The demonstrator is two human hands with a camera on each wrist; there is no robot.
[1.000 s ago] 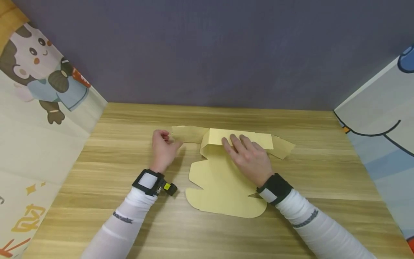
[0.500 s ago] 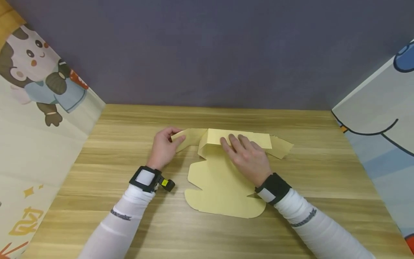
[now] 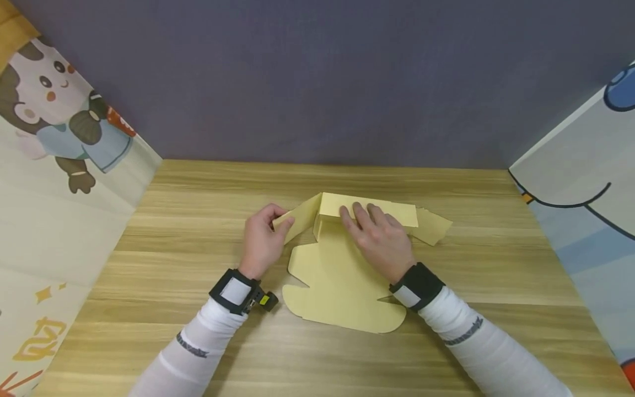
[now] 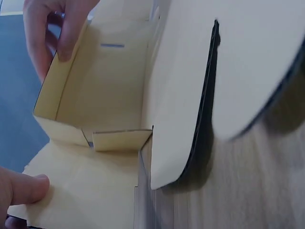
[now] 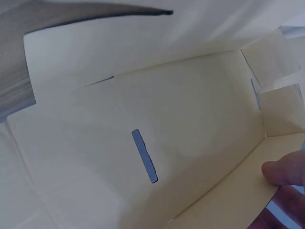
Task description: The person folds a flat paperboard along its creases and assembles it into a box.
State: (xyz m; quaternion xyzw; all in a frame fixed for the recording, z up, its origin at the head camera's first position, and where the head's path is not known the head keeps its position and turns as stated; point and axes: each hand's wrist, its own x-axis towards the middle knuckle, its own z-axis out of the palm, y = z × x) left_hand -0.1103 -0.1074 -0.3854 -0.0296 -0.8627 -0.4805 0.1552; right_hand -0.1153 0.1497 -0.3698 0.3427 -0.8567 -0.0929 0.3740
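Observation:
A tan cardboard box blank (image 3: 347, 275), partly folded, lies on the wooden table in the head view. Its far panel (image 3: 369, 208) stands folded up. My left hand (image 3: 263, 242) pinches the outer end of the left side flap (image 3: 303, 219), thumb on the near face. In the left wrist view that same flap (image 4: 90, 186) angles away from a raised box wall with small folded tabs (image 4: 121, 140). My right hand (image 3: 384, 242) grips the far panel; in the right wrist view its thumb (image 5: 286, 169) is inside the wall and fingers are outside. A narrow slot (image 5: 144, 156) cuts the cardboard.
The right side flap (image 3: 434, 226) sticks out flat beyond my right hand. Rounded, notched edges of the blank (image 3: 342, 322) point toward me. A dark partition (image 3: 337, 82) rises behind the wooden table (image 3: 496, 353), with printed panels on both sides.
My left hand has taken hold of the left flap and swung its end inward and toward me. The far panel's left corner has lifted slightly. The right hand stays in place.

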